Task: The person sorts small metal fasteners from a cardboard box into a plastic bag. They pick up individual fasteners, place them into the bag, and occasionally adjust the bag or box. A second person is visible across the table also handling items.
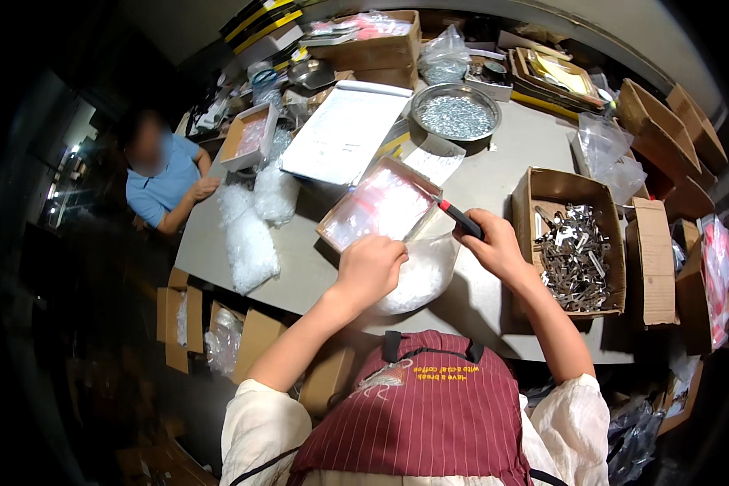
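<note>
My left hand [370, 269] is closed at the upper edge of a clear plastic bag [417, 279] filled with small white pieces. In my right hand [494, 243] is a slim hand tool [462, 219] with a black and red handle. Its tip points up and left, over the edge of an open shallow box [326, 232]. Clear and pinkish plastic packets [381, 204] fill that box, just beyond both hands. I cannot make out the tool's tip well enough to name its kind. The right fingers stay near the bag's top corner.
To the right stands a cardboard box of metal parts [575, 255]. Farther back are a round metal bowl [459, 113] of small shiny pieces and a paper pad [340, 134]. White-filled bags [247, 239] lie at left, near a seated person [164, 178] in blue.
</note>
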Demonstrator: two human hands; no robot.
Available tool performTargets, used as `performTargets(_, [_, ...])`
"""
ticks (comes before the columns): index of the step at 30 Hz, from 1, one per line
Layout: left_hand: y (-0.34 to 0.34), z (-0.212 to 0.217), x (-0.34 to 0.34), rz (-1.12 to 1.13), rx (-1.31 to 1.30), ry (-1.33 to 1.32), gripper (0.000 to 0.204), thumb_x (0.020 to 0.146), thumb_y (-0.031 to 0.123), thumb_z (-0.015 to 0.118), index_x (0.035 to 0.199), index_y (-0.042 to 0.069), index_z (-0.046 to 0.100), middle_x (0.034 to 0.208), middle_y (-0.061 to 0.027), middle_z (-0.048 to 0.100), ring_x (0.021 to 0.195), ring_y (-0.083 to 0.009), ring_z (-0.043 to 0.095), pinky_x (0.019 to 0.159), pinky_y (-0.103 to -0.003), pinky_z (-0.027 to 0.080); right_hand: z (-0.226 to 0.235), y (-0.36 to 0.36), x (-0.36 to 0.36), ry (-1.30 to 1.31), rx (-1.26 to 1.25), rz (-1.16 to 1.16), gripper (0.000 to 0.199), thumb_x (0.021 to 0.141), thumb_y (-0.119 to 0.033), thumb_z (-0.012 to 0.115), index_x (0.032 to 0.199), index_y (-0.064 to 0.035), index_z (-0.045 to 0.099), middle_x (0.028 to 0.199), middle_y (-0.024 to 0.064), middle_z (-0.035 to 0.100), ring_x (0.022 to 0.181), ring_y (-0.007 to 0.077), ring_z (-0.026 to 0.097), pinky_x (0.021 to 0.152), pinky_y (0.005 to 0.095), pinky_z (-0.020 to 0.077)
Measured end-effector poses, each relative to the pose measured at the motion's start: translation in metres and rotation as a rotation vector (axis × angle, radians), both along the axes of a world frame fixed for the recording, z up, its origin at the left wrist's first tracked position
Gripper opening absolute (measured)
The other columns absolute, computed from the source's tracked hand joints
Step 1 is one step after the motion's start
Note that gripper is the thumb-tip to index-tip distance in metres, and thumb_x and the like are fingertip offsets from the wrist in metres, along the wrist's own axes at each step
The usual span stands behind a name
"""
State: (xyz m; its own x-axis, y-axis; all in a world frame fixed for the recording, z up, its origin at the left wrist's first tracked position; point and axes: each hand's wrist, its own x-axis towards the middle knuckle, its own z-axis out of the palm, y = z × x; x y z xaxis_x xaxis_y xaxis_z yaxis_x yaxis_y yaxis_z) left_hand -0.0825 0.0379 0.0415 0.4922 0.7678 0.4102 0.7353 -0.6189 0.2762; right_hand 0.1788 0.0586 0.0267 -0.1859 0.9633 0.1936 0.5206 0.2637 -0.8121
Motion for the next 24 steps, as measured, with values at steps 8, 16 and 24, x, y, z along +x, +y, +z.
performTargets(8, [0.025, 0.023, 0.013, -0.051, -0.345, 0.084, 0.014, 0.084, 0.020, 0.073, 0.088, 0.007, 0.075, 0.084, -0.0142, 0.073, 0.080, -0.0341, 0.070, 0.071, -0.043, 0.054, -0.009, -0.023, 0.035, 0.569, -0.321, -0.158, 0.019, 0.094, -0.023, 0.070, 0.096, -0.0046, 0.065, 0.068, -0.0028, 0.056, 0.057, 0.0069, 0.055, 0.050, 0.0256, 0.0437])
performTargets(16, [0.053, 0.036, 0.072, -0.206, -0.243, 0.238, 0.030, 0.084, 0.026, 0.075, 0.101, 0.003, 0.065, 0.086, -0.0138, 0.071, 0.082, -0.0336, 0.069, 0.069, -0.046, 0.052, 0.011, -0.081, 0.052, 0.908, -0.563, -0.152, 0.037, 0.106, -0.031, 0.055, 0.132, -0.0069, 0.044, 0.089, 0.0133, 0.066, 0.055, 0.0176, 0.065, 0.042, 0.0292, 0.0503])
performTargets(24, [0.088, 0.031, 0.113, -0.376, -0.132, 0.409, 0.017, 0.085, 0.021, 0.069, 0.083, 0.004, 0.072, 0.077, -0.0167, 0.070, 0.077, -0.0354, 0.069, 0.070, -0.047, 0.053, -0.019, -0.108, 0.022, 1.032, -0.592, -0.163, 0.024, 0.106, -0.030, 0.048, 0.112, -0.0071, 0.052, 0.071, 0.0117, 0.067, 0.052, 0.0179, 0.062, 0.048, 0.0283, 0.0507])
